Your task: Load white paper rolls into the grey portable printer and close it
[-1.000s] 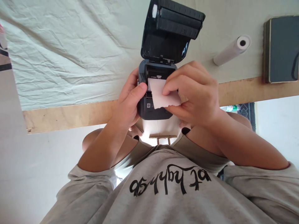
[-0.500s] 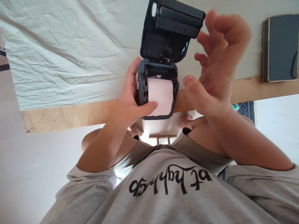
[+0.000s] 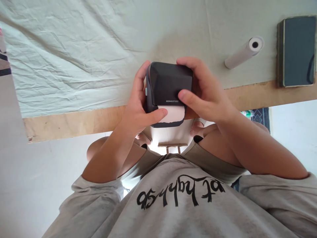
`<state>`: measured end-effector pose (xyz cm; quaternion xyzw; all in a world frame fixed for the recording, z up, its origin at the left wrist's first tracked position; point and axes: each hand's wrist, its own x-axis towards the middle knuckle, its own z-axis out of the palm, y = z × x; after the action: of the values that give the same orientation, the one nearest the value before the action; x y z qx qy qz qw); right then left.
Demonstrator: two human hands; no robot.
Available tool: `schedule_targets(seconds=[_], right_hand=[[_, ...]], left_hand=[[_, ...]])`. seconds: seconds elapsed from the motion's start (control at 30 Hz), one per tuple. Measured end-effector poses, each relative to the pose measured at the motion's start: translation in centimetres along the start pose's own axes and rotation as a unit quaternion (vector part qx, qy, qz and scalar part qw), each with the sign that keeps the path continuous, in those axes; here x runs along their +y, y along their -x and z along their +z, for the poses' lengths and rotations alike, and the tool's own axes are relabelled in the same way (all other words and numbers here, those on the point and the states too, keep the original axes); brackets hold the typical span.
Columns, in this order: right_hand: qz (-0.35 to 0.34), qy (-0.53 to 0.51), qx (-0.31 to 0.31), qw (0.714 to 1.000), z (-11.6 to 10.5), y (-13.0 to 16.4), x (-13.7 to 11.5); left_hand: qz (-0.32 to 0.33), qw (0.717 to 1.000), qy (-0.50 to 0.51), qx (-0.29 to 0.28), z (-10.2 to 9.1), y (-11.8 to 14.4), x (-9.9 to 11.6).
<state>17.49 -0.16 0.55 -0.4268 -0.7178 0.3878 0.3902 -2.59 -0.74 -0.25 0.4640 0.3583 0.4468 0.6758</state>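
Note:
A dark label printer (image 3: 170, 82) is held between both hands over the table's near edge. Its black lid is folded down over the body, and white paper (image 3: 173, 114) shows below the lid's front edge. My left hand (image 3: 138, 109) wraps the printer's left side, the thumb lying on the paper. On the right side, my right hand (image 3: 206, 91) grips the printer, its thumb on the lid near the printed lettering and its fingers around the far right corner. Whether the lid is latched cannot be seen.
A white paper roll (image 3: 244, 53) stands on the pale cloth (image 3: 99, 59) to the right. Beyond it lies a dark-faced flat device or box (image 3: 298, 51). The table's bare wooden edge (image 3: 74, 124) runs across in front of my knees.
The printer's lid has swung down toward me from standing raised. My right hand has moved left and closed around the printer, uncovering the paper roll. My left hand has stayed put.

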Motion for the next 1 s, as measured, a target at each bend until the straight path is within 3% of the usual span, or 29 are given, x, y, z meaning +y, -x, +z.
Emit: schedule_targets(seconds=[0.2,0.4,0.53,0.67,0.77,1.0], right_hand=[[-0.016,-0.056,-0.028,0.998,0.7,0.0,0.1],[-0.041,0.000,0.005,0.999,1.1,0.0,0.7],[-0.044,0.003,0.011,0.999,1.1,0.1,0.8],[-0.031,-0.005,0.007,0.999,0.9,0.2,0.8],[-0.026,0.007,0.013,1.000,0.7,0.4,0.3],[-0.045,0.040,-0.051,0.997,0.2,0.2,-0.2]], left_hand=[[0.012,0.999,0.030,0.003,0.4,0.1,0.4],[-0.018,0.998,0.007,0.054,0.8,0.1,0.5],[0.020,0.999,0.042,0.007,0.4,-0.3,-0.1],[-0.041,0.995,0.082,0.034,0.6,-0.4,0.4],[-0.035,0.996,0.072,0.039,0.8,-0.3,0.7],[-0.011,0.998,0.041,0.045,0.7,-0.5,0.4]])
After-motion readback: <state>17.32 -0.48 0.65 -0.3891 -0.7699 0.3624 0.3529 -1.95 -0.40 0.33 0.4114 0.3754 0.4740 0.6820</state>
